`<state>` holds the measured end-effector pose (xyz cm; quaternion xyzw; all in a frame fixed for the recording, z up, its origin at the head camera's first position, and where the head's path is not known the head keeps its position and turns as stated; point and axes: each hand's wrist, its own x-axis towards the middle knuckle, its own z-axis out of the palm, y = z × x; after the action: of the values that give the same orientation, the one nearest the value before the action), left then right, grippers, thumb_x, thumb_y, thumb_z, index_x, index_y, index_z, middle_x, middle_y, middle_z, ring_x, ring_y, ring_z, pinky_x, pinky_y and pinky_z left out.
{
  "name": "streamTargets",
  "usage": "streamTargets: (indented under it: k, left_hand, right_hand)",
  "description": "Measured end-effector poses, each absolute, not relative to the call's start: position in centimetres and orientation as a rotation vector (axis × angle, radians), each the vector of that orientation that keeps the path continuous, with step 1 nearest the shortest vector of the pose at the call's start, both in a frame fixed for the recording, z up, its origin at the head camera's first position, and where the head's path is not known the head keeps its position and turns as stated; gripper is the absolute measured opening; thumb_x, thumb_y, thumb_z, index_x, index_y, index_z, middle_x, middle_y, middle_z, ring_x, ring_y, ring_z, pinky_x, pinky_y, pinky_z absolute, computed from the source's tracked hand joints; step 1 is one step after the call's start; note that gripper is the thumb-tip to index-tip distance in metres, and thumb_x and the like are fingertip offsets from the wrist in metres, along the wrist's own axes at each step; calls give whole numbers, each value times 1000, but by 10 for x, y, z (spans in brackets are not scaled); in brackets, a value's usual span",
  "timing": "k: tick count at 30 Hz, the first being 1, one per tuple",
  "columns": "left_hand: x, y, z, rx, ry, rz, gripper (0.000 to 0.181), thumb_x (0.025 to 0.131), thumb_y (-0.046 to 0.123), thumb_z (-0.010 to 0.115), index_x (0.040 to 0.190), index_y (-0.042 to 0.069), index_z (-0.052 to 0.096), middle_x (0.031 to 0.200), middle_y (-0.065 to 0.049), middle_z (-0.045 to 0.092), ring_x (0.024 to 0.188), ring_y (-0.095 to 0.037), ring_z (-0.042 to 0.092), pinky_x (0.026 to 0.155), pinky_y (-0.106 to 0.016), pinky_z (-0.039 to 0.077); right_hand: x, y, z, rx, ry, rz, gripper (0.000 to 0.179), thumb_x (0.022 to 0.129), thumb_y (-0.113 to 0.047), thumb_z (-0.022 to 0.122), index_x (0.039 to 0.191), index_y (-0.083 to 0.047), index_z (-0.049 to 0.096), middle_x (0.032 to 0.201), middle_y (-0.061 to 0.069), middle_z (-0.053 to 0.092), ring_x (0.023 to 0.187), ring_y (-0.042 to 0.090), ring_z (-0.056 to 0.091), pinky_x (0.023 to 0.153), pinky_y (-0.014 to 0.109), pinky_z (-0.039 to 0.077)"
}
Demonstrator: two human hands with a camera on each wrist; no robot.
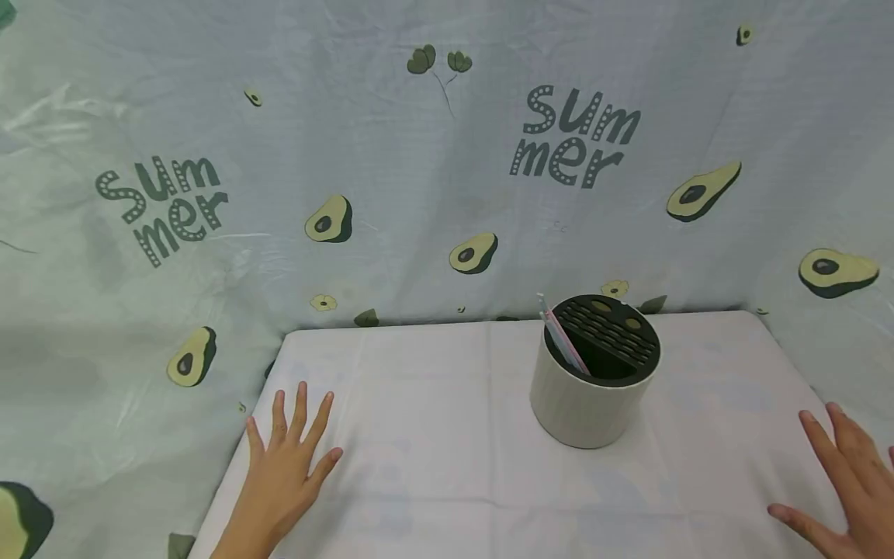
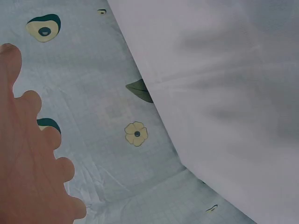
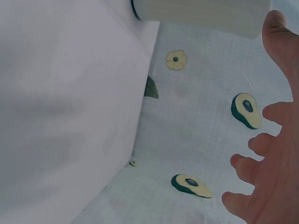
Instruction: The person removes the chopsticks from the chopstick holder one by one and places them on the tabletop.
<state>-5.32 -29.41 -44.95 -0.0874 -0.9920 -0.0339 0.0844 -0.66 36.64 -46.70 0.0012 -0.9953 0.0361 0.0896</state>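
A pale round desk organizer (image 1: 585,404) with a dark slotted top stands upright on the white-covered table (image 1: 419,435), right of the middle. Slim pink and bluish sticks, perhaps pens (image 1: 563,338), lean in its open compartment; their exact kind is unclear. My left hand (image 1: 282,466) is spread over the table's left side, holding nothing. Over the right side my right hand (image 1: 848,485) is spread too, apart from the organizer and partly cut off by the frame edge. In the right wrist view, the organizer's pale side (image 3: 201,16) shows at the top.
A light cloth (image 1: 391,155) printed with avocados, flowers and the word "summer" hangs behind the table and at both sides. The table's back edge (image 1: 419,326) meets this cloth. Faint fold lines cross the white cover.
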Motion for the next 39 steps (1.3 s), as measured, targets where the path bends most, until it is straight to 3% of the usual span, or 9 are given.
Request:
streamTargets:
  k: [4, 7, 12, 18, 23, 27, 30, 34, 39]
  left_hand:
    - [-54, -289, -445, -290, -2931, -70, 79, 104, 65, 44, 169, 33, 13, 177, -12, 1, 161, -50, 0, 116, -86, 0]
    - [-57, -284, -438, -323, -2892, -44, 77, 104, 66, 42, 168, 33, 15, 178, -9, -1, 162, -47, -1, 117, -85, 2]
    - [-62, -269, -426, -363, -2878, -82, 77, 104, 65, 43, 168, 34, 15, 178, -10, 1, 163, -46, 5, 120, -81, 7]
    - [-66, -249, -413, -394, -2922, -183, 77, 105, 60, 48, 168, 36, 12, 177, -10, 0, 162, -41, 18, 123, -74, 17]
    - [-72, -235, -406, -466, -2853, -188, 76, 105, 60, 48, 168, 36, 13, 177, -10, 9, 159, -35, 30, 126, -69, 18]
    - [-83, -222, -406, -640, -2614, -280, 66, 110, 55, 39, 167, 25, 25, 171, -11, 32, 147, -30, 52, 124, -61, 31]
    - [-90, -209, -410, -761, -2409, -391, 60, 113, 47, 37, 162, 13, 38, 162, -11, 48, 134, -26, 64, 116, -56, 44]
    - [-98, -191, -413, -839, -2237, -539, 53, 112, 36, 44, 155, 4, 49, 154, -10, 58, 127, -24, 67, 109, -52, 52]
    - [-111, -166, -410, -879, -2112, -693, 47, 110, 26, 52, 149, -1, 54, 146, -10, 65, 120, -26, 68, 103, -44, 55]
  right_hand:
    - [-8, 363, -463, -7, -2975, 116, 155, 62, -86, 74, 165, -18, -19, 169, 17, -30, 156, 32, -32, 123, 61, -25]
    - [-10, 360, -458, -2, -2949, 176, 153, 60, -94, 65, 166, -19, -17, 170, 19, -27, 158, 41, -24, 123, 65, -21]
    - [-17, 354, -447, 26, -2834, 389, 145, 58, -99, 47, 169, -22, -7, 174, 16, -18, 157, 54, -4, 118, 78, -2]
    - [-28, 346, -436, 133, -2703, 486, 133, 66, -98, 33, 169, -18, 5, 176, 18, -1, 156, 54, 12, 112, 80, 17]
    - [-38, 336, -433, 204, -2739, 490, 127, 74, -87, 49, 169, -17, 3, 176, 18, 2, 150, 59, 23, 109, 79, 21]
    - [-46, 321, -433, 205, -2659, 573, 114, 84, -72, 66, 169, -18, 12, 173, 21, 21, 144, 57, 35, 115, 72, 23]
    - [-55, 307, -436, 260, -2509, 627, 102, 89, -74, 60, 166, -16, 28, 167, 19, 38, 149, 42, 42, 130, 40, 24]
    - [-68, 289, -438, 372, -2339, 674, 96, 92, -80, 49, 158, -10, 45, 162, 14, 48, 153, 9, 39, 116, 1, 19]
    - [-82, 274, -436, 412, -2251, 806, 82, 99, -67, 56, 153, -6, 51, 158, 13, 54, 148, -4, 39, 115, 3, 27]
